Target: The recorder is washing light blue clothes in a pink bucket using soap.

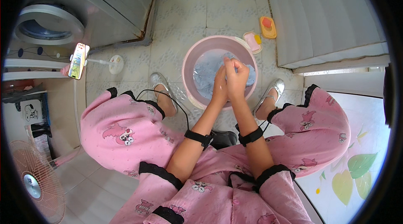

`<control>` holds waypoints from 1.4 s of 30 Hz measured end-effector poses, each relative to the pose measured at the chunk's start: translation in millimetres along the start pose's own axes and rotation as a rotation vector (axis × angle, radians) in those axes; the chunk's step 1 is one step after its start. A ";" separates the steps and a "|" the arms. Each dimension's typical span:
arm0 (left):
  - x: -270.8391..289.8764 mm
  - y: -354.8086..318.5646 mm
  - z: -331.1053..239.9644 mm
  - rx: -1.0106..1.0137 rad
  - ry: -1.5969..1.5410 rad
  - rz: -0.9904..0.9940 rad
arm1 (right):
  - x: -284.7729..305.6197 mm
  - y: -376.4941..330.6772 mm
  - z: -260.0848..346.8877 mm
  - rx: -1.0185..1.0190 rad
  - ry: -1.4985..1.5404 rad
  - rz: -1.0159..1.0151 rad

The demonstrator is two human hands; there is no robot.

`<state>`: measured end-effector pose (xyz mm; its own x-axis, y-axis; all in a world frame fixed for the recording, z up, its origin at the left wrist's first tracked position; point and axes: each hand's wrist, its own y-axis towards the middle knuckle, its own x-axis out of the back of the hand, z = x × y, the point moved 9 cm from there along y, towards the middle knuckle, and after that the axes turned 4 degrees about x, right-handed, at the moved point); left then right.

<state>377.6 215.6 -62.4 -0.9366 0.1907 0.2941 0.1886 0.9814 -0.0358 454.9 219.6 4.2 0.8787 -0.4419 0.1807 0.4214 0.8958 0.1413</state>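
A round pink basin (189,73) stands on the floor between my feet, with water and a light blue wet cloth (204,73) inside. Over its middle my left hand (220,84) and my right hand (237,75) press against each other. The right fingers are curled closed at the cloth, which bunches up beside and beyond them. Most of the left fingers are hidden behind the right hand, closed against the same bunch. How much cloth lies between the palms cannot be seen.
Right of the basin lie a pink soap bar (251,40) in a dish and a yellow soap box (267,27). A phone (78,61) on a stand, a front-loading washing machine (48,24) and a fan (31,184) are on the left. A cable runs between my wrist bands.
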 end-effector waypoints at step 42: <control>91.4 29.3 65.0 0.401 -0.616 -0.156 | 64.8 54.5 -23.4 -0.185 0.866 -0.138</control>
<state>278.3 263.2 -98.7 -0.9618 -0.0895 -0.2588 0.0279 0.9082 -0.4176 540.1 240.9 0.8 0.6474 -0.4221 -0.6346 0.4990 0.8641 -0.0656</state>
